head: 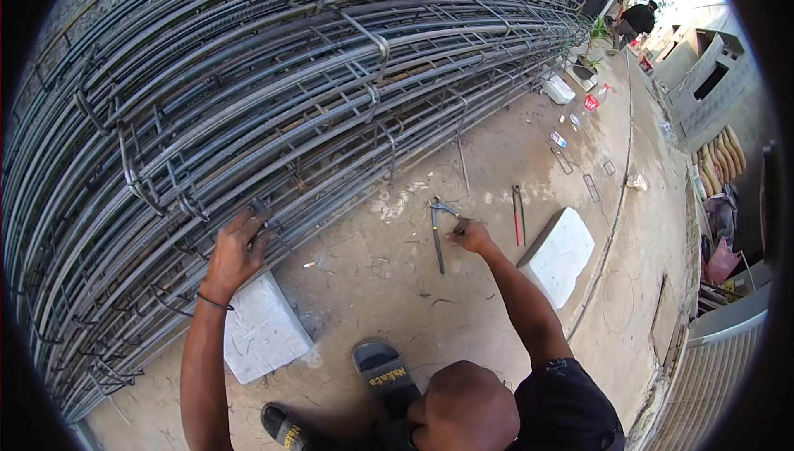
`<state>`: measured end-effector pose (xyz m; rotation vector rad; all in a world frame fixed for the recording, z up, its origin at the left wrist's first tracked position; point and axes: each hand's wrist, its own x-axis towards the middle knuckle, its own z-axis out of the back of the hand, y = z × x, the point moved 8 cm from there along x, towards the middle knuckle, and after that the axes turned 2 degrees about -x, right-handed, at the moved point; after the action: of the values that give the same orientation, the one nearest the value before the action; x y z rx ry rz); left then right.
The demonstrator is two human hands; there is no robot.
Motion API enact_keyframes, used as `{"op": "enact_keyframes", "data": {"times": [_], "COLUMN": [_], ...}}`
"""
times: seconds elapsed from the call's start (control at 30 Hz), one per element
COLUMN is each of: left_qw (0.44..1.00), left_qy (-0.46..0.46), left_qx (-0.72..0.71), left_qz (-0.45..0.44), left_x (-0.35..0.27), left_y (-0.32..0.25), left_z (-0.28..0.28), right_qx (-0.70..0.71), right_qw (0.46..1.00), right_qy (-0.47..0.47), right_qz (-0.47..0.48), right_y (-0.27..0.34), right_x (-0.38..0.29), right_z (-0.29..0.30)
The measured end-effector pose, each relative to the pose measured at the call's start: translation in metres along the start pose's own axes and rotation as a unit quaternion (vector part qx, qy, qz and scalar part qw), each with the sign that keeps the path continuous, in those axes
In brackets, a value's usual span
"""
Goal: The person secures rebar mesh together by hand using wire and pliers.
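Note:
My right hand (469, 235) grips one handle of a pair of end-cutting pincers (436, 218), whose handles are spread apart over the concrete floor. The pincers' other handle is free. My left hand (239, 246) is at the lower edge of a stack of rebar cages (298, 116), its fingers curled around a steel bar. The fingers hide part of what they hold. Below that hand, a white block (263, 330) lies by the cages. Long bars with bent stirrups fill the upper left.
Red-handled pincers (519, 215) lie beside another white block (559, 257). Loose stirrups (591, 189), a plastic bottle (589, 105) and a cigarette butt (311, 264) are on the floor. My sandals (386, 371) stand below. A person (637, 20) is far off at upper right.

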<state>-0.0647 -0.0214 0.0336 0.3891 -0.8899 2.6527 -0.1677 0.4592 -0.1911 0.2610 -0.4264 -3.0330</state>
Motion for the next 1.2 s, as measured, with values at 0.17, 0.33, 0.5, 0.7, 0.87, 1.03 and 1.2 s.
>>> {"op": "enact_keyframes", "data": {"times": [0.17, 0.33, 0.5, 0.7, 0.87, 1.03, 1.2], "left_qw": [0.999, 1.0, 1.0, 0.999, 0.999, 0.999, 0.999], "left_qy": [-0.004, -0.015, -0.015, -0.037, -0.042, -0.051, -0.03], "left_qx": [-0.014, 0.013, -0.003, 0.003, -0.011, 0.001, -0.019], "left_qz": [0.031, -0.003, 0.001, 0.001, -0.009, -0.014, 0.009], "left_x": [-0.002, -0.002, 0.005, -0.006, 0.001, -0.002, -0.008], "left_y": [0.003, -0.001, -0.006, 0.002, -0.002, -0.007, 0.001], "left_z": [0.003, 0.012, 0.002, 0.013, -0.001, 0.009, 0.016], "right_qx": [-0.241, -0.218, -0.192, 0.011, -0.049, -0.048, -0.071], "right_qw": [0.961, 0.975, 0.981, 0.998, 0.999, 0.998, 0.994], "right_qy": [-0.129, -0.025, -0.027, 0.065, 0.017, 0.035, 0.058], "right_qz": [-0.032, -0.027, -0.004, 0.013, 0.012, -0.018, -0.051], "right_y": [0.028, 0.015, -0.024, 0.073, 0.057, 0.072, 0.073], "right_x": [0.008, 0.028, 0.036, 0.015, 0.002, -0.002, 0.009], "right_z": [0.011, -0.01, -0.003, -0.004, -0.037, -0.039, -0.056]}}
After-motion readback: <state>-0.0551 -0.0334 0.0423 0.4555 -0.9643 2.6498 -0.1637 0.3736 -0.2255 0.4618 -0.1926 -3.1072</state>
